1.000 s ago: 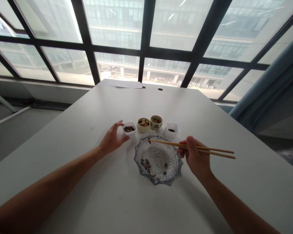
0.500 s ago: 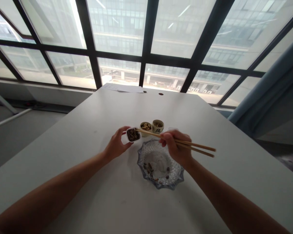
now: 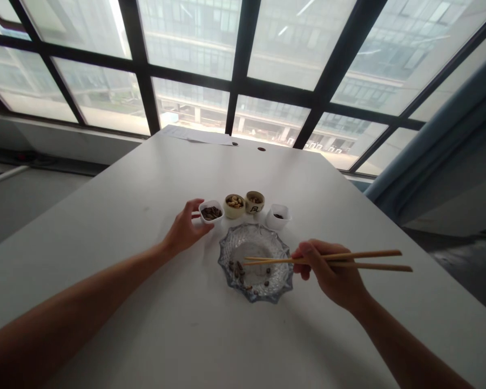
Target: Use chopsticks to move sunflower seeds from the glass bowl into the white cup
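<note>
My left hand (image 3: 186, 227) curls thumb and fingers around the left side of a small white square bowl (image 3: 211, 221) filled with dark striped seeds that look like sunflower seeds. In my right hand (image 3: 334, 270) is a pair of wooden chopsticks (image 3: 364, 260). Their tips lie over a scalloped clear glass dish (image 3: 225, 243), slightly apart, and I see nothing between them. Several dark seeds and small round pieces (image 3: 238, 270) lie in the near part of the dish.
Behind the dish stand a cream cup of peanuts (image 3: 234, 212), a cream cup with a black character (image 3: 255, 208) and a white square bowl (image 3: 278, 220) with a few dark bits. White papers (image 3: 198, 135) lie at the far table edge, by the windows.
My right hand has drawn the chopsticks from the seed bowl down over the glass dish. The seed bowl, tilted before, now sits more level. The right white bowl has come into view.
</note>
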`<state>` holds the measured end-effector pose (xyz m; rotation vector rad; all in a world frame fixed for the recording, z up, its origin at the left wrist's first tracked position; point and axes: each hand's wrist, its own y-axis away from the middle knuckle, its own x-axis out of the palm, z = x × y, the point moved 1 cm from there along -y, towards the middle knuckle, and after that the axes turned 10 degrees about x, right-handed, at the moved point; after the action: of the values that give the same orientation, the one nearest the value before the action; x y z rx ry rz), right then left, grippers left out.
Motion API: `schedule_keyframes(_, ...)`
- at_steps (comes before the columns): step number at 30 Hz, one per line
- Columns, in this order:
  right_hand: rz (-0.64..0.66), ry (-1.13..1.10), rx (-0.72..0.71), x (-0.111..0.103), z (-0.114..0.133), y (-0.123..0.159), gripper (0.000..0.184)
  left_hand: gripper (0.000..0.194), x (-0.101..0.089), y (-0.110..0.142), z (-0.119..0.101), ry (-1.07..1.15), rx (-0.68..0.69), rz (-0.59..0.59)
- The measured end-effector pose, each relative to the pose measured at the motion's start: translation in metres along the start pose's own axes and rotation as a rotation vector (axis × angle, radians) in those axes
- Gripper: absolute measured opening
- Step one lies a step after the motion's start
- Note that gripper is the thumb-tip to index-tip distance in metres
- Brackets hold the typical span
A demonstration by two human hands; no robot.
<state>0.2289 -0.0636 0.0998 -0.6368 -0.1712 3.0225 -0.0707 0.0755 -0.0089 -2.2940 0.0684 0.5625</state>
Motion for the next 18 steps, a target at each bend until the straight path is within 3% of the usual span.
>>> schedule_keyframes(7, 0.111, 0.122, 0.017, 0.014, -0.011, 0.010, 0.046, 0.063, 0.001, 0.001, 0.004, 0.008, -0.070, -0.009)
schedule_keyframes(14, 0.184, 0.268, -0.356, 0.017, 0.000, 0.011, 0.040, 0.060, 0.000, 0.000, -0.003, 0.000, 0.024, -0.028)
schedule_keyframes(18, 0.191, 0.297, -0.434, 0.014, 0.002, 0.011, 0.040, 0.059, 0.001, 0.000, -0.005, 0.011, 0.085, -0.034)
